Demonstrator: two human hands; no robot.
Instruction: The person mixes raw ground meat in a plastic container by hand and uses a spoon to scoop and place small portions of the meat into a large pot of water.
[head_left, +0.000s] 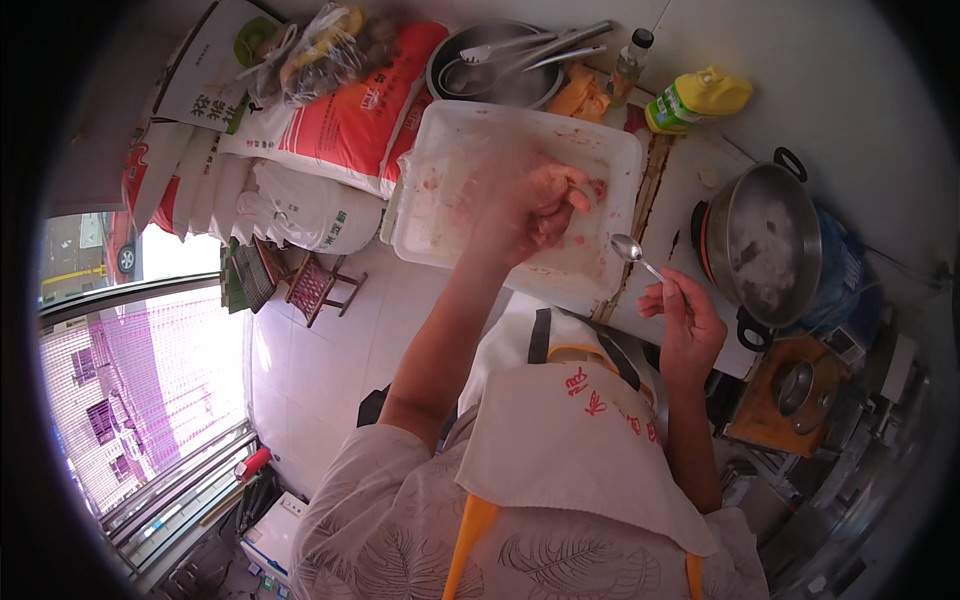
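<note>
Steam or a blur dims the area around my left hand (551, 206), which is over a white plastic tub (442, 232) with its fingers curled. Reddish bits that look like raw meat show in the tub at and around the fingers; whether the hand grips any of it cannot be told. My right hand (686, 319), outside the tub's near right corner, holds a metal spoon (628, 249) by its handle, the bowl pointing towards the tub.
A steaming steel pot (776, 247) of liquid stands at the right. Behind the tub are a dark basin (439, 75) with metal utensils, a glass bottle (628, 66) and a yellow jug (709, 94). Stacked sacks (337, 120) lie at the left.
</note>
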